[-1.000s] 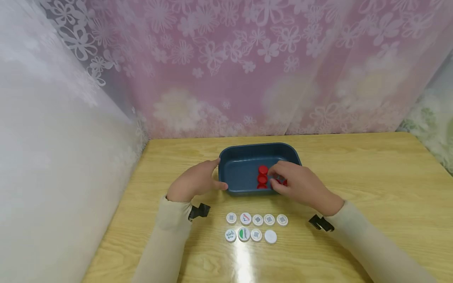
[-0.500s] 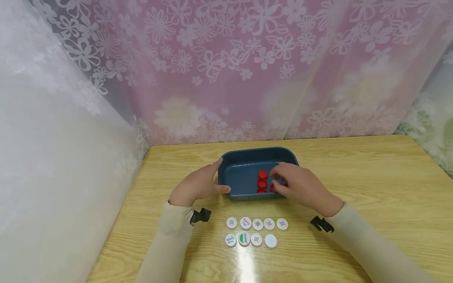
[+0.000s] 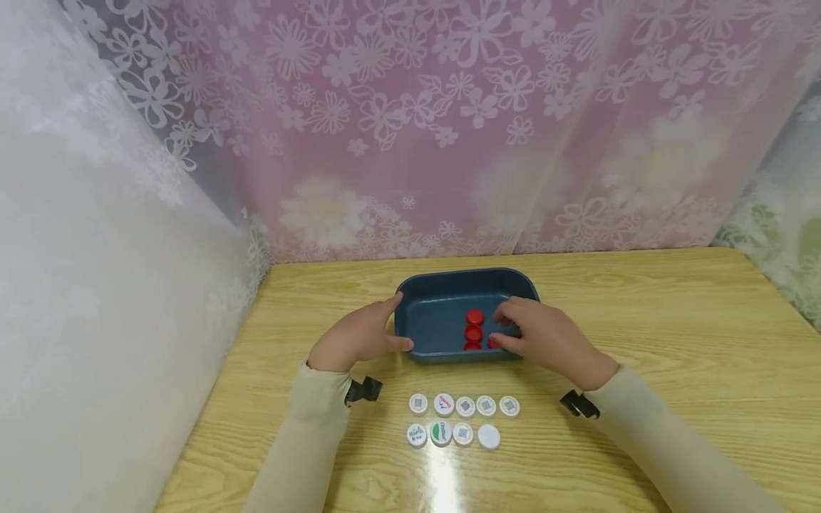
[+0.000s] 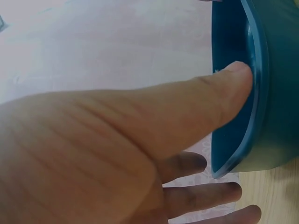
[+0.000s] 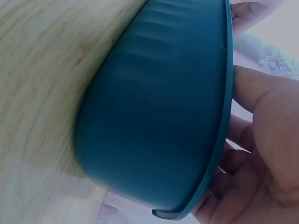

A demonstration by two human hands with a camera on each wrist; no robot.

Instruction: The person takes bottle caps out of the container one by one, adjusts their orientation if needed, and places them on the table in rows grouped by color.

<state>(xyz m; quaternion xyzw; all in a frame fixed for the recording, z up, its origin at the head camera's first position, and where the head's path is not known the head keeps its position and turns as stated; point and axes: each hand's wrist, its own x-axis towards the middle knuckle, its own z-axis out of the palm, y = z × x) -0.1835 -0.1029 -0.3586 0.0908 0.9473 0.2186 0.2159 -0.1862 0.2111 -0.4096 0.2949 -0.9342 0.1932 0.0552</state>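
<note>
A dark blue rectangular tray [image 3: 410, 354] sits on the table with several red bottle caps [image 3: 474, 333] inside; three form a column near its middle. My left hand [image 3: 359, 335] is at the tray's left end, thumb on the rim, fingers fairly straight, as the left wrist view also shows. Over the right part of the tray reaches my right hand [image 3: 554, 338], its thumb and bent fingers apart, thumb tip beside another red cap [image 3: 494, 343]. In the right wrist view the tray wall [image 5: 154, 107] hides the fingertips.
Two rows of white bottle caps [image 3: 485, 406], some with printed tops, lie on the wooden table [image 3: 641, 320] in front of the tray. Behind the table hangs a pink floral curtain [image 3: 410, 142]; a pale curtain [image 3: 115, 285] borders the left side.
My right thumb and fingers have spread a little apart inside the tray, and the red cap by the thumb shows more clearly. The left hand keeps its place at the tray's end.
</note>
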